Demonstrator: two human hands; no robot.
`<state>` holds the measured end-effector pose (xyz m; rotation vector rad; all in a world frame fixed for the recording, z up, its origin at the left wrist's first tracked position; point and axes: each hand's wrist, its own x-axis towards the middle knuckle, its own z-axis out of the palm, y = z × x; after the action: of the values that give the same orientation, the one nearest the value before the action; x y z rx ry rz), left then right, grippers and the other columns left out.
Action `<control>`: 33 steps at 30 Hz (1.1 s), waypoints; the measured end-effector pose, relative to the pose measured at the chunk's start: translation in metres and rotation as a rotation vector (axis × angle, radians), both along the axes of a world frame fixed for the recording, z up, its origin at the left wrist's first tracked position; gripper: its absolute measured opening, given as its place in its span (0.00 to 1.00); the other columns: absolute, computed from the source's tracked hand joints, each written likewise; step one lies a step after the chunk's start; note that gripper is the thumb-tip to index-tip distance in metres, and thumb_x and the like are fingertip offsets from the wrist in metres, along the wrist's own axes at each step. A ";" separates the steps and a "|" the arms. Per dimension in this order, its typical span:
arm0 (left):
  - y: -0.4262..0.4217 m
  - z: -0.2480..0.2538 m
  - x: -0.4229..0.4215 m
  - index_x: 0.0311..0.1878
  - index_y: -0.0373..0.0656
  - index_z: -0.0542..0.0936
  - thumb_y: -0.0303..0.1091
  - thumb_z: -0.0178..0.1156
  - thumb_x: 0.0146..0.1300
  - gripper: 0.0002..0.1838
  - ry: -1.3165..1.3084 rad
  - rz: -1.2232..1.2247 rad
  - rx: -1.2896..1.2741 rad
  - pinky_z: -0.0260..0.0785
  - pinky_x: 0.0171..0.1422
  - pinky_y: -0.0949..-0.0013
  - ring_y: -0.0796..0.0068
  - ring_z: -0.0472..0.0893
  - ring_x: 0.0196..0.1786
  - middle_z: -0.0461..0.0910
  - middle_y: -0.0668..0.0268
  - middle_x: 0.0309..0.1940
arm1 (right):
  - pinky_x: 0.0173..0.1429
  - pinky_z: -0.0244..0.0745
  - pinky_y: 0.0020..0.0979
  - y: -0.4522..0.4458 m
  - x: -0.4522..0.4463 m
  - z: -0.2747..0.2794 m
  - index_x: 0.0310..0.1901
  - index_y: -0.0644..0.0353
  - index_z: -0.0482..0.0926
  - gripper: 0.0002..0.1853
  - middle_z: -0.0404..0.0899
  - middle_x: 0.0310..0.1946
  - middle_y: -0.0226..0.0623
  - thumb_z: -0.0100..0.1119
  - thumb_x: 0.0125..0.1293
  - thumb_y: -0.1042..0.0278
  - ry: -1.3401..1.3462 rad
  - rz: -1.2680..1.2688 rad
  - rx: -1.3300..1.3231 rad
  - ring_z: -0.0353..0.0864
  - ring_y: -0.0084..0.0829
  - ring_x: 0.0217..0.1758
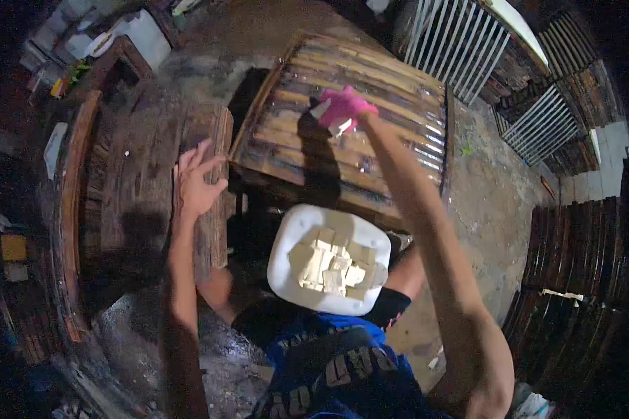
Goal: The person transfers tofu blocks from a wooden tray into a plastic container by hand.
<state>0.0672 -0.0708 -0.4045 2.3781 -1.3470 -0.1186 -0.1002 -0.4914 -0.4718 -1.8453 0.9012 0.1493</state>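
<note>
My right hand, in a pink glove, is over the slatted bamboo rack. Its fingers are curled around pale pieces that stick out at the glove's edge; their exact shape is blurred. On my lap, between my knees, sits a white plastic tub with several cream-coloured rectangular blocks heaped inside. My bare left hand rests at the edge of a wooden bench, fingers spread and holding nothing.
Slatted racks lean at the upper right, with dark stacked slats along the right side. A wooden plank edges the bench's left. White containers stand at the upper left. The floor looks wet and stained.
</note>
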 end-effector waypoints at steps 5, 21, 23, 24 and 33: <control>-0.002 -0.004 0.000 0.56 0.60 0.85 0.41 0.67 0.50 0.25 -0.015 0.013 0.059 0.50 0.78 0.41 0.59 0.61 0.75 0.62 0.76 0.77 | 0.33 0.82 0.31 0.039 -0.072 0.081 0.59 0.44 0.68 0.27 0.77 0.36 0.28 0.67 0.60 0.63 -0.107 0.126 0.365 0.81 0.27 0.34; 0.002 -0.002 -0.002 0.54 0.59 0.86 0.40 0.69 0.50 0.24 -0.049 -0.012 -0.018 0.52 0.76 0.45 0.57 0.63 0.72 0.63 0.77 0.76 | 0.36 0.77 0.26 0.309 -0.187 0.029 0.61 0.54 0.66 0.30 0.78 0.30 0.26 0.68 0.60 0.59 -0.086 -0.029 0.409 0.79 0.18 0.32; 0.001 -0.003 -0.002 0.55 0.59 0.86 0.40 0.69 0.50 0.24 -0.065 0.014 0.030 0.53 0.76 0.46 0.57 0.63 0.72 0.64 0.75 0.76 | 0.37 0.79 0.33 0.322 -0.160 0.017 0.52 0.60 0.75 0.23 0.82 0.26 0.36 0.68 0.60 0.55 -0.148 -0.235 0.364 0.83 0.31 0.28; 0.003 -0.004 -0.003 0.55 0.59 0.86 0.40 0.69 0.50 0.24 -0.065 0.011 0.037 0.53 0.76 0.46 0.57 0.63 0.72 0.64 0.75 0.76 | 0.39 0.80 0.39 0.323 -0.148 -0.009 0.46 0.63 0.78 0.22 0.83 0.26 0.42 0.66 0.59 0.53 -0.084 -0.379 0.185 0.85 0.39 0.30; 0.004 -0.014 0.004 0.55 0.59 0.86 0.40 0.69 0.50 0.25 -0.095 -0.042 -0.053 0.54 0.76 0.48 0.57 0.64 0.72 0.65 0.73 0.75 | 0.50 0.79 0.45 0.331 -0.160 0.022 0.47 0.66 0.80 0.24 0.83 0.37 0.59 0.58 0.66 0.50 0.017 -0.313 -0.316 0.84 0.55 0.43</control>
<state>0.0714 -0.0666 -0.4188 2.3389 -1.4259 0.0184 -0.2600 -0.1606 -0.4501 -1.9608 1.2697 -0.1821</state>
